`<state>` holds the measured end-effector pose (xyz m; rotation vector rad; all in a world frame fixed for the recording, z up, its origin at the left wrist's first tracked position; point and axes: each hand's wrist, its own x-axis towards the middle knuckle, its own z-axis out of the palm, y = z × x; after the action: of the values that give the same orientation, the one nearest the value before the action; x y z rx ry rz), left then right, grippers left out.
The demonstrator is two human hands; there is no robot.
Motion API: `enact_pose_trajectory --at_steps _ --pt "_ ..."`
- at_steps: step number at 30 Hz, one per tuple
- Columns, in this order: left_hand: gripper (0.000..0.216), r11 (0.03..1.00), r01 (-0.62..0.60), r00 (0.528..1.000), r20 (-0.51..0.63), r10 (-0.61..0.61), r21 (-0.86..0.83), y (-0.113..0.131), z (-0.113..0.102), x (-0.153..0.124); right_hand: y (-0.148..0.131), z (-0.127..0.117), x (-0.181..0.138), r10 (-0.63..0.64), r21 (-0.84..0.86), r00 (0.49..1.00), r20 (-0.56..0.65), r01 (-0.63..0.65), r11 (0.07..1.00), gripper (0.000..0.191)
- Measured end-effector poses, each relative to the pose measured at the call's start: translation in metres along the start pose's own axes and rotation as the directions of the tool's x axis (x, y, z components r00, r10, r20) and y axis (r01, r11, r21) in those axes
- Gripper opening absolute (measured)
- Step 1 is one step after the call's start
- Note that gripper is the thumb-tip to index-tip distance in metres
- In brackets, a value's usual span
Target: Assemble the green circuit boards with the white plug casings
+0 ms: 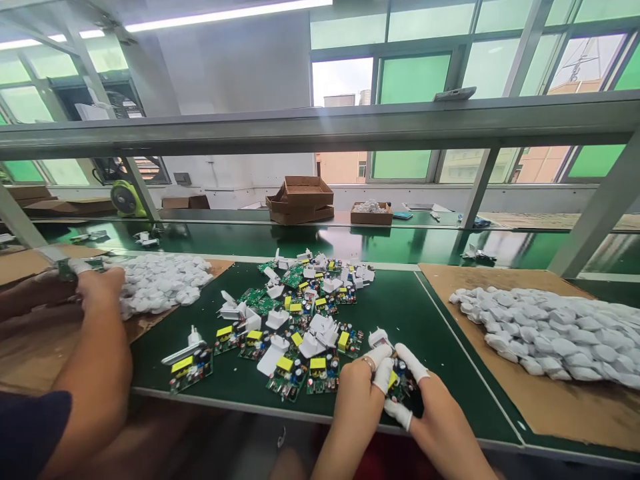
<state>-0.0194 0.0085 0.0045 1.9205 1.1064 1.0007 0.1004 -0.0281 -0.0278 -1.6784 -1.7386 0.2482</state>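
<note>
My left hand (356, 395) and my right hand (436, 412) meet at the near edge of the green mat (425, 320), both wearing white finger cots. Together they hold a small green circuit board (401, 385) with a yellow part, and a white plug piece (379, 337) sticks up behind my left fingers. Just to the left lies a scatter of several similar circuit boards (300, 333) with yellow transformers and white plug pieces.
A co-worker's arm and hands (95, 313) work at the far left beside a heap of white shells (160, 280) on cardboard. Another heap of white shells (555, 337) lies at the right. Behind run a green conveyor (400, 243), cardboard boxes (300, 200) and slanted metal frame bars (595, 213).
</note>
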Motion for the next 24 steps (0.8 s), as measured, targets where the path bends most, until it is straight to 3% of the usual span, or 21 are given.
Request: enact_pose_trajectory --at_steps 2,4,10,18,24 --pt "0.034 0.997 0.013 1.000 -0.025 -0.011 0.081 0.0006 0.0009 -0.0008 -0.0008 0.0001 0.0001 0.001 -0.021 1.000 -0.001 -0.001 1.000 0.036" --pt "0.034 0.999 0.015 1.000 -0.020 -0.014 0.052 0.0010 0.0008 -0.0009 -0.0017 -0.0004 0.0001 0.010 -0.017 1.000 0.005 -0.010 1.000 0.035" --pt "0.034 0.932 0.045 0.998 0.059 -0.025 -0.361 -0.0001 -0.0036 0.0009 -0.0022 -0.0018 0.0008 0.023 0.054 1.000 -0.008 -0.023 0.998 0.047" --pt "0.031 0.982 -0.060 0.995 0.072 0.074 -0.181 0.0057 -0.0043 -0.0030 -0.0003 -0.0014 -0.0008 0.028 0.054 0.999 -0.031 -0.026 0.998 0.046" --pt "0.034 0.976 0.011 1.000 0.021 -0.007 -0.218 0.0039 -0.0016 -0.0017 -0.0015 -0.0026 -0.0003 0.061 0.120 0.998 -0.022 -0.058 0.991 0.050"
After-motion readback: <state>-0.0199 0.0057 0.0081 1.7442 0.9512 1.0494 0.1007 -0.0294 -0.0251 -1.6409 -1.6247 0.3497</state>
